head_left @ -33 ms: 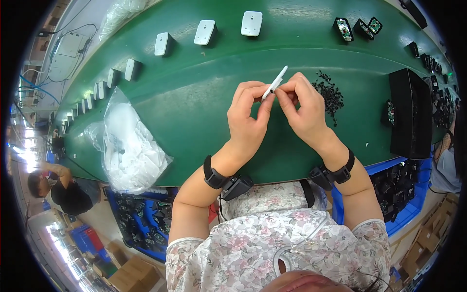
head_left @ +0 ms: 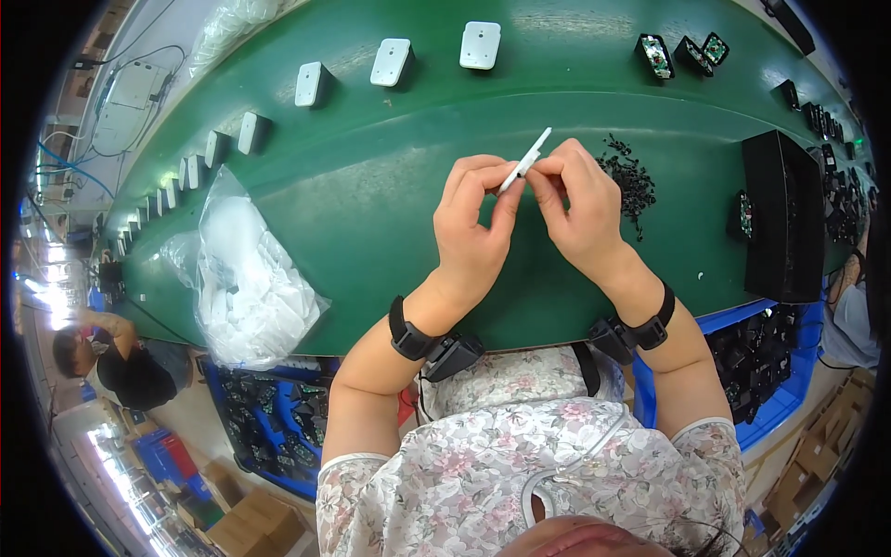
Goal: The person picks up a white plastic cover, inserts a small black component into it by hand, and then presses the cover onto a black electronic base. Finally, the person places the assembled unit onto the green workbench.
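Observation:
My left hand (head_left: 475, 227) and my right hand (head_left: 580, 206) meet over the green conveyor belt (head_left: 371, 186), both pinching a small thin white plastic piece (head_left: 525, 160) that sticks up and to the right between the fingertips. Each wrist carries a black band with a small device. A heap of small black parts (head_left: 631, 176) lies on the belt just right of my right hand.
A clear plastic bag of white pieces (head_left: 241, 278) lies at the left. White housings (head_left: 390, 61) stand in a row along the belt's far side. A black box (head_left: 784, 218) stands at the right; blue bins (head_left: 269, 427) sit below the belt. Another person (head_left: 121, 357) is at the far left.

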Tool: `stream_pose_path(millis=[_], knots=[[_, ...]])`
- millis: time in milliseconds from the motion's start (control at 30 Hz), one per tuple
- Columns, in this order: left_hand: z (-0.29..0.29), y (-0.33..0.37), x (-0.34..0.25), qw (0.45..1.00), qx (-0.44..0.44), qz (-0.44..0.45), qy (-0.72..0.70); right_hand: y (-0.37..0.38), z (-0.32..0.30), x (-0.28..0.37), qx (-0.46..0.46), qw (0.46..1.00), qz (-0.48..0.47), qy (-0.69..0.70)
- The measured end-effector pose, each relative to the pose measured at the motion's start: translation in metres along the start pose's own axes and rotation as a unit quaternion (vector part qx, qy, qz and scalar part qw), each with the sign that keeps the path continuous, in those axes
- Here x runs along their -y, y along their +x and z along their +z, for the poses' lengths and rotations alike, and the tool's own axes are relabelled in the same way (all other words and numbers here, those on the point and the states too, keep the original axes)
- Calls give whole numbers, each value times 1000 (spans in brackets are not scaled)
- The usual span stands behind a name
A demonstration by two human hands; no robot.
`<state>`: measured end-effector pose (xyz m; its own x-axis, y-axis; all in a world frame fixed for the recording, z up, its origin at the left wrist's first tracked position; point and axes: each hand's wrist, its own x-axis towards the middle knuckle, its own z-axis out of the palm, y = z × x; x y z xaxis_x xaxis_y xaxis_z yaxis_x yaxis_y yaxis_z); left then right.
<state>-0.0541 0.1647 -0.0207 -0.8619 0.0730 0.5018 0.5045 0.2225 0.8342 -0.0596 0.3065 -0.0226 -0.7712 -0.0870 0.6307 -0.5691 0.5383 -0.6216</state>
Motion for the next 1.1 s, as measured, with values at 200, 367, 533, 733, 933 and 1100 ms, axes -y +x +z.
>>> stream_pose_path(millis=[200, 367, 533, 733, 933, 1100], knots=[[3, -3, 4, 1000, -20, -10, -15, 1, 4, -1, -37, 998, -55, 0], [-5, 2, -4, 959, -7, -187, -213, 3, -10, 0, -22, 996, 32, 76], [-7, 3, -4, 947, 37, -224, -227, 9, -24, 2, 63, 980, 133, 131], [-12, 4, -5, 936, 103, -269, -202, 18, -42, -4, 242, 887, 310, 244], [-12, 8, -8, 931, 151, -300, -141, 16, -41, -7, 214, 930, 233, 189], [-15, 19, 2, 920, 66, -276, -272, 16, -33, -14, 168, 887, 310, 299]])
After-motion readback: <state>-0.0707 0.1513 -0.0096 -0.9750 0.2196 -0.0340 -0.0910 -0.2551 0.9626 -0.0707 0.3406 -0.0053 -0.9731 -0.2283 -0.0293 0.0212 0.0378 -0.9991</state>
